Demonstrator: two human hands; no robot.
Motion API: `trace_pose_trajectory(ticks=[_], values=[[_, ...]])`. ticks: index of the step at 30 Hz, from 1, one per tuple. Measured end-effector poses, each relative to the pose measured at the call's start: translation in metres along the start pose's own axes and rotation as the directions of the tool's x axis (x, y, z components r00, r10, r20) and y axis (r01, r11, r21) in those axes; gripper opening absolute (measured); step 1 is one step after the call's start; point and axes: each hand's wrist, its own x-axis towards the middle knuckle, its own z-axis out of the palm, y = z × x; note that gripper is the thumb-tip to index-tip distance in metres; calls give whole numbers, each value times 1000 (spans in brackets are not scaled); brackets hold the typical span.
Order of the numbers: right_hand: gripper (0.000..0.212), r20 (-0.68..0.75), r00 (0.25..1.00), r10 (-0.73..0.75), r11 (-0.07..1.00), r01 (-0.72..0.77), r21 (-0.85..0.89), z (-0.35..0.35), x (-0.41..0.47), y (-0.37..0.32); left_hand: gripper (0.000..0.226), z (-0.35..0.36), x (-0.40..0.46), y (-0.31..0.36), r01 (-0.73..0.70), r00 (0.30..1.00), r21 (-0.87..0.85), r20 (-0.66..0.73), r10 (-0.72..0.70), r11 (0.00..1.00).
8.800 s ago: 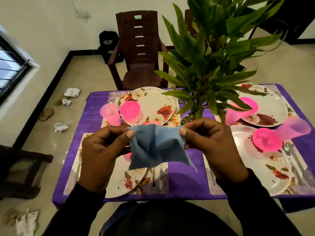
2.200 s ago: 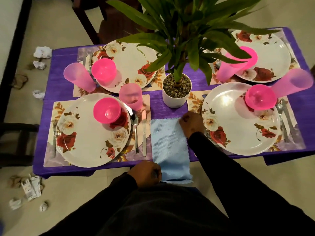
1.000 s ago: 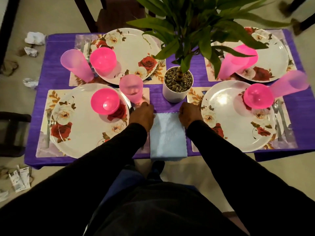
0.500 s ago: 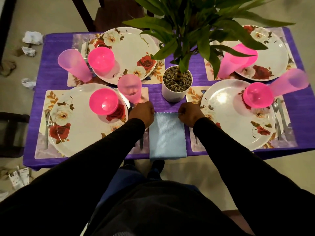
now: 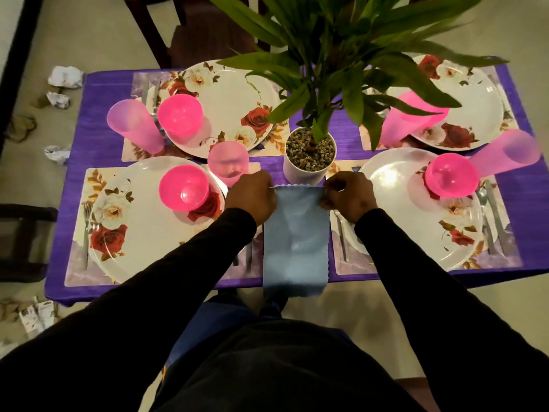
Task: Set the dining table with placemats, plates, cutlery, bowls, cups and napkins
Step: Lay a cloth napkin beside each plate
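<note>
The long green leaves of the potted plant cover much of the far right floral plate and the pink plastic cup leaning across it, and I cannot tell whether a bowl sits there too. The black sleeves hide the near edge of the near left floral plate and most of the cutlery beside it; only the tips of a knife show below the left arm. The fingertips themselves are tucked under the knuckles, yet the left hand and right hand each pinch a far corner of the light blue cloth napkin, fingers closed on its scalloped edge and lifting it slightly. The napkin lies between the two near placemats on the purple-clothed tabletop, its near end hanging over the edge. The white round pot just beyond it holds grey-brown pebbles around the plant's stem. A bright pink plastic bowl stands empty on the near left plate, another on the near right floral plate, and a third on the far left floral plate. The translucent pink cups beside them appear empty. At far right a pink cup is blurred and cut by the frame.
</note>
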Motion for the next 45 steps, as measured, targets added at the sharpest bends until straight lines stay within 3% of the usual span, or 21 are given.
trace_pose_trajectory(ticks=[3, 5, 10, 17, 24, 30, 32, 36, 45], values=[[19, -111, 993, 26, 995, -14, 102, -4, -3, -7, 6, -3, 2, 6, 149, 988, -388, 10, -157, 910], [19, -165, 986, 15, 988, 11, 154, -5, -8, -13, 11, -6, 3, 8, 204, 973, -536, 22, -229, 819], [9, -259, 965, -33, 969, 94, 228, -7, -13, -19, 8, -10, 6, 5, 123, 975, -574, -83, -207, 810], [11, -268, 956, -123, 956, 186, 226, -7, -25, -19, 24, -21, -14, 7, 123, 972, -716, -53, -229, 687], [8, -143, 938, -317, 948, 318, -21, 0, -68, 9, 7, 0, -68, -12, 340, 918, -845, 203, -341, 412], [10, 87, 948, -308, 924, 319, -212, 28, -96, 50, 34, 36, -101, -36, 619, 741, -764, 491, -458, 183], [9, 132, 955, -266, 926, 291, -241, 38, -102, 57, 27, 46, -106, -41, 678, 702, -709, 548, -455, 194], [8, 175, 970, -169, 916, 220, -336, 50, -110, 65, 17, 59, -107, -50, 725, 681, -615, 572, -456, 311], [12, 161, 980, -120, 911, 173, -374, 53, -113, 67, 10, 64, -107, -47, 705, 708, -545, 507, -491, 454]])
